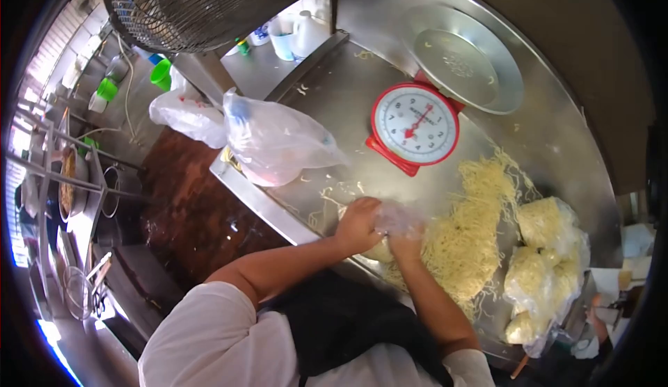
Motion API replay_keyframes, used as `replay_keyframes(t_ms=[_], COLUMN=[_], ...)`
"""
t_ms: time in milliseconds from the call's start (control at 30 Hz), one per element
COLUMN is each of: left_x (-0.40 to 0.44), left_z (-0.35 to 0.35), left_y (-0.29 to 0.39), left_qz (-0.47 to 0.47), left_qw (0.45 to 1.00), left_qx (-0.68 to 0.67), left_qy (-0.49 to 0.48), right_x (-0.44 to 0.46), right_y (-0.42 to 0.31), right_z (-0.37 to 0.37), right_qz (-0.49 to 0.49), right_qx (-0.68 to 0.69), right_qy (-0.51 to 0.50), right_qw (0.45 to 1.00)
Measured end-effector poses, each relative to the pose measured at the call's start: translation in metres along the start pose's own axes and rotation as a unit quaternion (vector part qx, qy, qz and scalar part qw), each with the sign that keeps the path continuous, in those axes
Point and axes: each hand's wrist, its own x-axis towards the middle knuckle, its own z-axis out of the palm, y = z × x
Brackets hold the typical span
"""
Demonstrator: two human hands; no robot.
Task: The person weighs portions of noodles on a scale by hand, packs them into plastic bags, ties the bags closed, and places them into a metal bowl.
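Note:
Close together at the near edge of the steel table (334, 126), both my hands are closed on a clear plastic bag (396, 218). My left hand (360, 226) grips its left side, and my right hand (407, 242) the other, partly smeared by motion. Below the gathered plastic, pale yellow noodles (379, 251) show between my wrists. A long heap of loose noodles (467, 237) lies just right of my right hand. Beyond my hands stands a red dial scale (415, 124) with a round metal pan (456, 67) behind it.
Bagged noodles (550, 262) lie at the table's right end. A filled white plastic bag (275, 140) sits on the left edge, beside another bag (188, 116). A large fan (188, 8) stands at the upper left. Stray noodle strands are scattered over the steel.

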Motion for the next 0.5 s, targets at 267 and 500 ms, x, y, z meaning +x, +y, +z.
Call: replay_keyframes(t_ms=[267,500], left_x=[0.023,0.061], left_z=[-0.001,-0.072], left_y=[0.002,0.054], left_qz=[-0.147,-0.085], left_qw=[0.983,0.966], left_qx=[-0.093,-0.052], left_qy=[-0.065,-0.239], right_x=[0.014,0.042], right_y=[-0.006,-0.075], right_z=[-0.006,-0.027], right_qz=[0.128,0.263], right_qx=[0.024,0.583], right_qy=[-0.035,-0.098], right_qw=[0.991,0.763])
